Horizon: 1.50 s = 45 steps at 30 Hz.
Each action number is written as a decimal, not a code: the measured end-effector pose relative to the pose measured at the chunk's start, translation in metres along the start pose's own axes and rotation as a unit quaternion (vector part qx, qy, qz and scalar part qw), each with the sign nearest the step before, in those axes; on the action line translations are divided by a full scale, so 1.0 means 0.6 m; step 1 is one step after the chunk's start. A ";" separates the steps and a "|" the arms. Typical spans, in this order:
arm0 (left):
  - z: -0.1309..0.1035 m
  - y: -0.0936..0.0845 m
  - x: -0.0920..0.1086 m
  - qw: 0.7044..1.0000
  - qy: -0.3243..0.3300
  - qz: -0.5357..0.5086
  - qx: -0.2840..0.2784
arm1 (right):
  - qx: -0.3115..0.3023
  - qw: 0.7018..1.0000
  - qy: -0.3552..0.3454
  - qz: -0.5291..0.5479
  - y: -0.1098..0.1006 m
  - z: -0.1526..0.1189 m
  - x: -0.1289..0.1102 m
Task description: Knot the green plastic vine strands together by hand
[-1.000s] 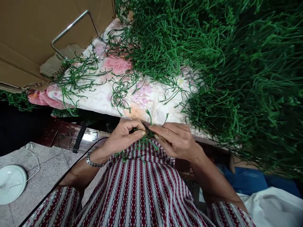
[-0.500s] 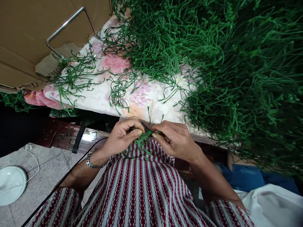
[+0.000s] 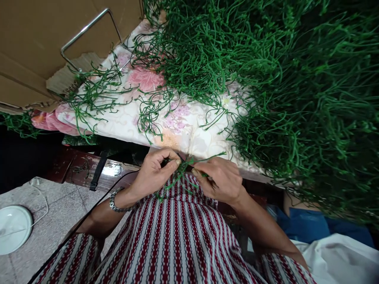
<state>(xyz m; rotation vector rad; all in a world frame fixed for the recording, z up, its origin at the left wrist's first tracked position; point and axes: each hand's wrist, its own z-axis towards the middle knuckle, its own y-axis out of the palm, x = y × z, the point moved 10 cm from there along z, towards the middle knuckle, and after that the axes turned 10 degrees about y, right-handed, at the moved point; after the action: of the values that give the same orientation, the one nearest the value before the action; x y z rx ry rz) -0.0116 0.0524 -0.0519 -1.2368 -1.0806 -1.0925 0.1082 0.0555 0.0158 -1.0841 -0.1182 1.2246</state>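
Note:
My left hand (image 3: 158, 169), with a metal watch band at its wrist, pinches thin green stems (image 3: 181, 172) between thumb and forefinger. They look like plastic flower stems with small forked tips. Facing it a short way to the right, my right hand (image 3: 220, 177) has its thumb and forefinger pressed together on part of the same stems. One long stem points up and right above the right hand. Other sprigs hang down over the striped clothing below my hands. Exactly how the stems meet inside the fingers is hidden.
A huge heap of green stems (image 3: 310, 98) covers the right and back of the flowered cloth (image 3: 201, 142). Loose stems (image 3: 149, 114) lie nearer me. At left stand a cardboard box (image 3: 26, 43) and a bent metal rod (image 3: 85, 29). A white round object (image 3: 14, 230) is on the floor.
My right hand has shifted slightly right and turned. The stem that stood upright between my hands now leans over to the right. My left hand keeps its pinch almost in place.

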 end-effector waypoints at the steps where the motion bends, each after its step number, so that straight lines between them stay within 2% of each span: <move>1: 0.000 -0.001 0.001 1.000 0.004 0.008 0.005 | -0.006 1.000 0.001 0.025 0.000 0.000 -0.002; 4: 0.000 -0.006 0.015 0.996 0.049 0.065 0.023 | -0.028 0.996 0.025 0.079 0.002 0.003 -0.002; 6: -0.002 -0.007 0.031 0.987 0.101 0.124 0.034 | -0.048 0.995 0.044 0.074 0.010 0.004 0.001; 11: -0.022 0.005 0.065 0.927 0.225 0.295 0.049 | -0.118 0.982 0.085 -0.123 0.052 -0.004 0.025; 14: -0.029 0.012 0.071 0.901 0.258 0.344 0.050 | -0.118 0.978 0.115 -0.131 0.060 -0.011 0.038; 18: -0.020 0.014 0.064 0.922 0.230 0.310 0.020 | -0.079 0.986 0.136 -0.055 0.054 -0.016 0.043; 23: -0.010 0.041 0.044 0.948 0.180 0.241 -0.101 | -0.062 0.986 0.084 -0.131 0.051 -0.016 0.020; 27: -0.008 0.033 0.050 0.965 0.196 0.151 -0.091 | -0.102 0.988 0.073 -0.094 0.055 -0.014 0.016; 30: -0.009 0.040 0.047 0.970 0.187 0.066 -0.142 | -0.169 0.983 0.055 0.050 0.064 -0.010 0.010; 32: -0.012 0.052 0.039 0.967 0.158 0.009 -0.201 | -0.218 0.959 0.043 0.174 0.070 -0.008 0.003; 35: -0.022 0.068 0.025 0.951 0.106 -0.067 -0.282 | -0.294 0.891 0.041 0.342 0.082 -0.009 -0.008; 37: -0.025 0.070 0.017 0.945 0.074 -0.109 -0.300 | -0.344 0.838 0.037 0.421 0.088 -0.015 -0.019; 38: -0.023 0.067 0.013 0.946 0.060 -0.127 -0.294 | -0.356 0.821 0.041 0.444 0.089 -0.016 -0.021; 39: -0.021 0.063 0.011 0.948 0.050 -0.140 -0.281 | -0.353 0.817 0.054 0.453 0.089 -0.015 -0.017; 40: -0.018 0.058 0.009 0.952 0.045 -0.147 -0.264 | -0.331 0.826 0.080 0.450 0.086 -0.010 -0.006; 43: -0.009 0.040 0.013 0.968 0.057 -0.137 -0.204 | -0.207 0.891 0.164 0.370 0.066 0.003 0.041; 45: -0.006 0.028 0.015 0.976 0.072 -0.125 -0.162 | -0.168 0.921 0.177 0.303 0.058 0.002 0.051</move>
<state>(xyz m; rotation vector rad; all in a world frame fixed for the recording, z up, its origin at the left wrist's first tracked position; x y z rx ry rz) 0.0064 0.0490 -0.0458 -1.2719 -0.9905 -1.5765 0.0956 0.0783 -0.0221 -1.7077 0.3214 1.5632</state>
